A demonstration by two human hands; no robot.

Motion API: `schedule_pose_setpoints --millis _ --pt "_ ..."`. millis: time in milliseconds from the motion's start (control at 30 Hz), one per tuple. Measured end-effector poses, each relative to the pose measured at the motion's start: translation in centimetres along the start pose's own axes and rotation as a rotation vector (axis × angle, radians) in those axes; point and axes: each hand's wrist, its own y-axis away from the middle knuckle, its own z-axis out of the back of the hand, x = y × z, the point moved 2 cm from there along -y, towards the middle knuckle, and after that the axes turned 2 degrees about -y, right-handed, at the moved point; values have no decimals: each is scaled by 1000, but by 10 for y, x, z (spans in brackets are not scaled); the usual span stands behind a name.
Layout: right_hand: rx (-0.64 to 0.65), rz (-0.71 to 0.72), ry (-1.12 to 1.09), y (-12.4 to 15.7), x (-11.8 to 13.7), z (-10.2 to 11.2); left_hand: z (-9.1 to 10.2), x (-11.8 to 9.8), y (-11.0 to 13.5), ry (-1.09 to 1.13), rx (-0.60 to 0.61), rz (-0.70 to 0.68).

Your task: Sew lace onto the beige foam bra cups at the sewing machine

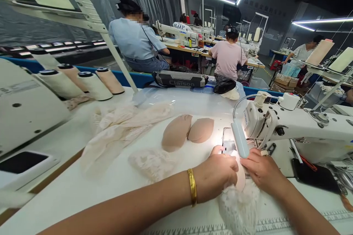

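Note:
My left hand [219, 170], with a gold bangle [192, 186] on the wrist, presses down on a beige padded cup with white lace [239, 205] at the needle of the white sewing machine [298, 125]. My right hand [261, 170] holds the same piece from the right, fingers curled on it. The machine's small lamp [239, 137] lights the work. Two more beige cups [187, 131] lie to the left on the table. A loose lace piece [151, 163] lies beside my left forearm.
Pale fabric [121, 128] is heaped at the left, with several thread cones [82, 82] behind it. A black phone [314, 174] lies at the right. Other people sit sewing at benches [193, 49] further back. A clear plastic sheet [182, 99] lies beyond the cups.

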Motion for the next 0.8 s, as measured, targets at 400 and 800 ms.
schedule_pose_setpoints --millis 400,800 --pt "47 -119 139 7 -15 -8 -4 5 -8 -17 -25 20" --pt "2 -69 150 6 -11 -7 6 9 -7 -86 -17 -82"
